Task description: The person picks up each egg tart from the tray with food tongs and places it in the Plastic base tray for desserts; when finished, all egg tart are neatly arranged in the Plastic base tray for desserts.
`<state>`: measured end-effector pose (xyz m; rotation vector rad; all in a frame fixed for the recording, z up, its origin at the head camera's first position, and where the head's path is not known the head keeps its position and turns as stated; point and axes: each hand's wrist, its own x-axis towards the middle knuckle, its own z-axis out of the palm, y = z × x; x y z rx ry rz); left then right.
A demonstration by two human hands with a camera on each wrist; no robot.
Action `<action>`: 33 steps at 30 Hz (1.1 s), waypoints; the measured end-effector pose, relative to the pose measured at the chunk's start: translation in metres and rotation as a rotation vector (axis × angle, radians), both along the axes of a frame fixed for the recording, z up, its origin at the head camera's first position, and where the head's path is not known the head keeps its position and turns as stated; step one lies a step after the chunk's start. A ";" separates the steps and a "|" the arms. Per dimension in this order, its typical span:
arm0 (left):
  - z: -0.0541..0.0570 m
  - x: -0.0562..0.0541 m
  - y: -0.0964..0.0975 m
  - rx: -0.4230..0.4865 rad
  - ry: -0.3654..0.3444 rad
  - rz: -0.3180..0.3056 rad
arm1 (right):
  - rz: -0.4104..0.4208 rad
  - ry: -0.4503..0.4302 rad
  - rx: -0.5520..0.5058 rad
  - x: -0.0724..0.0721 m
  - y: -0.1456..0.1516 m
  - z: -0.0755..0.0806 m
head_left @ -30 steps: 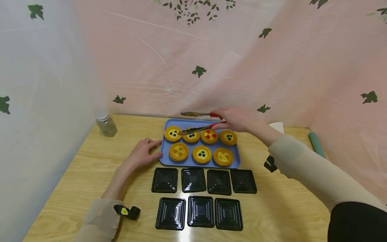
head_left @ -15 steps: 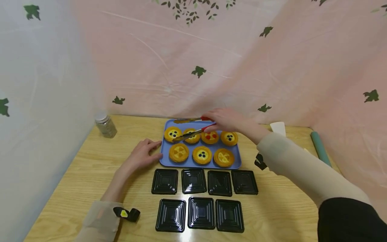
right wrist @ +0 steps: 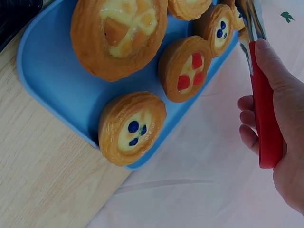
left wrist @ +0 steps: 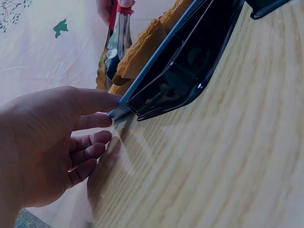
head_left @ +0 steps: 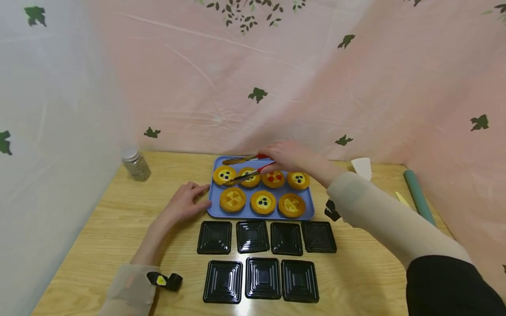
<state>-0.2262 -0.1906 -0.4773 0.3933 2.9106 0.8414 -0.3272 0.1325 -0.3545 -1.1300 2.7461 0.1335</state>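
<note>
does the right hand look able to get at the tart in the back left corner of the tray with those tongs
Probably yes: the right hand holds the tongs spread open, tips close to that berry-topped tart, and nothing seems to block them. The left hand only touches the edge of the tray.

Look at that shine: black containers (head_left: 223,281) at near side, thin glossy plastic, ridges catching light. Blue tray (right wrist: 52,61) behind, smooth plastic, soft satin sheen. Tarts (right wrist: 133,128) on it: rough, crusty-looking shells with slight gloss, fillings glossier. Tongs (right wrist: 266,118) now: bright polished metal arms, smooth red plastic-looking grips. Table (head_left: 118,210), pale wood grain, light glare near. Far left, jar (head_left: 136,167), clear and glassy, metallic lid. Far right, roller (head_left: 419,197), matt green. Backdrop (head_left: 197,109), creased cloth, faint sheen.
</note>
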 end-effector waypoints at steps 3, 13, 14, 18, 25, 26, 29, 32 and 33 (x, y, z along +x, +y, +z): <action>0.000 0.000 -0.001 0.002 -0.003 0.000 | 0.000 0.001 0.007 0.000 -0.002 0.000; 0.000 0.004 -0.002 0.004 0.028 -0.005 | 0.003 0.014 0.016 0.002 -0.003 -0.003; 0.001 0.004 -0.001 0.004 0.029 -0.006 | 0.001 0.015 0.017 0.003 -0.003 -0.003; 0.000 0.003 -0.001 0.003 0.024 -0.006 | -0.006 0.018 0.027 0.005 -0.005 -0.003; -0.001 0.014 0.005 -0.006 0.018 0.020 | 0.011 0.026 0.012 0.009 0.000 -0.004; -0.001 0.015 0.007 -0.007 0.018 0.023 | 0.016 0.029 0.008 0.010 0.001 -0.004; 0.000 0.020 0.010 -0.008 0.020 0.033 | 0.037 0.040 0.000 0.012 0.004 -0.005; 0.000 0.022 0.011 -0.006 0.016 0.039 | 0.045 0.049 0.001 0.013 0.005 -0.006; 0.000 0.022 0.011 -0.004 0.014 0.041 | 0.046 0.050 0.002 0.013 0.005 -0.006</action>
